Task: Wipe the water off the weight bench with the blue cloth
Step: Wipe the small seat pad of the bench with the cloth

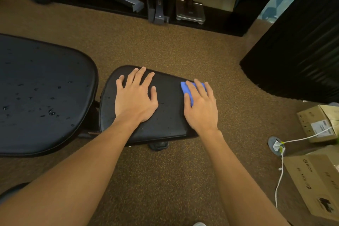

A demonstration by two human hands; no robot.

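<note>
The weight bench has two black pads: a small seat pad [168,115] in the middle and a large back pad [45,93] at the left, dotted with water drops. My left hand [136,97] lies flat with spread fingers on the left half of the seat pad. At the pad's right end my right hand [200,104] presses the blue cloth [185,88] flat under straight fingers. Most of the cloth is hidden under that hand. A few small drops show on the seat pad between my hands.
Brown speckled carpet [174,47] surrounds the bench. Dark shelving with a scale [190,13] and grey parts runs along the back. A black curtain [302,51] hangs at the right. Cardboard boxes [319,180] and a white cable [280,174] lie at the lower right.
</note>
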